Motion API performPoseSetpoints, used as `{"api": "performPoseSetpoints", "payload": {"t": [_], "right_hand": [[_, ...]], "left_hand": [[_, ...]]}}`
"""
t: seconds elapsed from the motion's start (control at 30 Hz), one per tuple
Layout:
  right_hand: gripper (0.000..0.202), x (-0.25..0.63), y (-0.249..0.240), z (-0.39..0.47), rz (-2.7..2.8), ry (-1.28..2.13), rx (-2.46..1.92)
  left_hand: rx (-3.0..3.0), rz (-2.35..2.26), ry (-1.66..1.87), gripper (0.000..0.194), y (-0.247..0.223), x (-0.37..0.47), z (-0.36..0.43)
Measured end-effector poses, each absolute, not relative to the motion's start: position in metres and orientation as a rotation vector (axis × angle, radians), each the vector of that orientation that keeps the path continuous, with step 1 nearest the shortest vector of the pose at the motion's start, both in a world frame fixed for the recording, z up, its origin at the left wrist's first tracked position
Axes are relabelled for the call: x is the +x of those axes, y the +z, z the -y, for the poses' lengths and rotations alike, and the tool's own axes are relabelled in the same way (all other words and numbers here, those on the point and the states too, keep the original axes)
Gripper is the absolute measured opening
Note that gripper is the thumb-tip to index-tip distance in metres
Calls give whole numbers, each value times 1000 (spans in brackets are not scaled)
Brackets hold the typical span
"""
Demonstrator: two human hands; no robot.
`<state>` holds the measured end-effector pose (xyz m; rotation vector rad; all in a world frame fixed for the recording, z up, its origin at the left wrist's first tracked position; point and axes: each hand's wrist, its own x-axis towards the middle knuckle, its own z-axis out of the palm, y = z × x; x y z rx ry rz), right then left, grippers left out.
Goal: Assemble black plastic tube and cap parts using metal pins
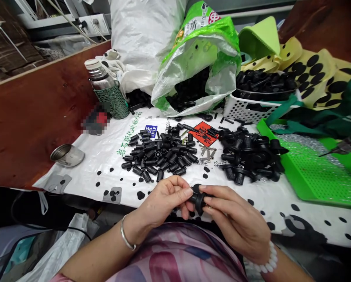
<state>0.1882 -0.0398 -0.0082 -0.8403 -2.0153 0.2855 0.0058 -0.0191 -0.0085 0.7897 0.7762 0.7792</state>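
Between my two hands, at the front edge of the table, is a black plastic part with a wide round flange. My left hand pinches its left side between thumb and fingers. On the other side, the fingers of my right hand are closed on the same part. Its far end is partly hidden by the fingertips. Just beyond lies a pile of small black ribbed sleeves. To the right is a heap of black flanged parts, and small metal strips lie between the piles.
A green tray with silvery pins stands at the right. Behind are a white basket of black parts and an open green-white bag. A flask and metal cup stand left, near a brown board.
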Motion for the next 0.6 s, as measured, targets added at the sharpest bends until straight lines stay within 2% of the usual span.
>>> {"api": "performPoseSetpoints", "payload": {"t": [0.07,0.2,0.3,0.47,0.6], "right_hand": [[23,189,-12,40,2000,286,-870],[41,192,-16,40,2157,183,-848],[35,192,-14,39,2183,101,-897],[26,189,-6,36,2098,196,-1019],[55,191,-5,38,2149,170,-985]], "left_hand": [[781,-791,781,35,-9,6,18],[739,-800,804,37,-11,6,17],[751,-800,829,36,-10,8,18],[830,-810,890,33,-8,11,21],[845,-820,909,32,-9,9,21]]}}
